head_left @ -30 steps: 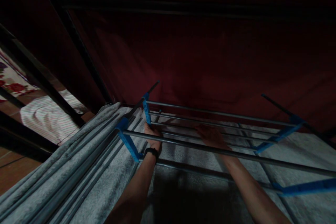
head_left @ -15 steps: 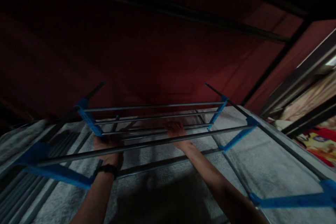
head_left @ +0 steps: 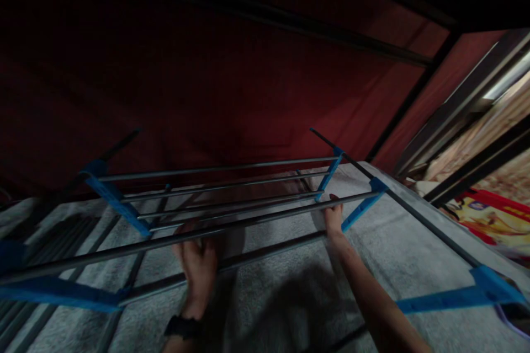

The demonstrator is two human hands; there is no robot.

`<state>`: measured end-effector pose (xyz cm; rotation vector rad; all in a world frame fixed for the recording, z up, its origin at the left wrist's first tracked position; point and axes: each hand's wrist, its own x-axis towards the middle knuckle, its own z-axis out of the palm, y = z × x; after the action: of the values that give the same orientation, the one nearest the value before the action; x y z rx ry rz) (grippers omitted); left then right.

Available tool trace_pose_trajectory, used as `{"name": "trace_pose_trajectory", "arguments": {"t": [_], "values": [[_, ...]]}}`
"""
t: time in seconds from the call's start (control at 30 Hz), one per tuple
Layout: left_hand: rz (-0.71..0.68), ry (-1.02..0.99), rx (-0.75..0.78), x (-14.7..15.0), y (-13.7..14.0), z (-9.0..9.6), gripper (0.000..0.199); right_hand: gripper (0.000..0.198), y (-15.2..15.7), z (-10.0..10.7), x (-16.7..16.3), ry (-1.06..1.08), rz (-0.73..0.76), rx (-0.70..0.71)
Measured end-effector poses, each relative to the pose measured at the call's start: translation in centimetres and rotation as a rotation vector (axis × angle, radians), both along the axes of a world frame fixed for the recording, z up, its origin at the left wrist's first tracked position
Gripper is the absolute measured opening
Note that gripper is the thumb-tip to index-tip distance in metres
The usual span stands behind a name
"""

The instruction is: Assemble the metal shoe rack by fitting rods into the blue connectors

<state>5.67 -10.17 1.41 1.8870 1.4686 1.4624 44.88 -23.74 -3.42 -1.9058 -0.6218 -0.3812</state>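
Observation:
A rack frame of grey metal tubes [head_left: 265,218] joined by blue plastic brackets [head_left: 118,204] spans the view in front of me. My right hand [head_left: 333,217] is closed round the front crosswise tube, close to the blue bracket [head_left: 364,207] at its right end. Left of centre, my left hand [head_left: 196,259] is beneath the same tube. Its thumb and fingers are apart, and the fingertips are partly hidden behind the tube. A dark band [head_left: 182,326] circles my left wrist.
Several loose grey tubes [head_left: 53,265] lie at the left on the grey textured surface [head_left: 256,292]. A dark red wall [head_left: 232,88] with dark bars rises behind the rack. At the right, a red and yellow printed package [head_left: 497,218] sits past the surface's edge.
My right hand has moved right, from a rear tube to the front tube's right end. My left hand has left the left bracket area and come right and nearer. The view has shifted slightly.

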Motion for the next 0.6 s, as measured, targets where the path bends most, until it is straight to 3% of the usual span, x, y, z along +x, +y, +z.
{"name": "trace_pose_trajectory", "arguments": {"t": [0.13, 0.23, 0.47, 0.6], "values": [[-0.289, 0.156, 0.113, 4.5, -1.1, 0.8, 0.047, 0.048, 0.7, -0.6, 2.1, 0.192, 0.085, 0.037], [-0.437, 0.282, 0.141, 7.5, -0.8, 1.3, 0.052, 0.053, 1.9, 0.1, 2.1, 0.396, 0.224, 0.2], [-0.651, 0.584, 0.311, 15.4, -1.0, 2.6, 0.058, 0.054, 3.3, 1.3, 2.0, 0.667, 0.336, 0.508], [-0.766, 0.694, 0.334, 19.9, -1.7, 4.0, 0.045, 0.052, 3.5, 1.6, 2.0, 0.701, 0.369, 0.525]]}}
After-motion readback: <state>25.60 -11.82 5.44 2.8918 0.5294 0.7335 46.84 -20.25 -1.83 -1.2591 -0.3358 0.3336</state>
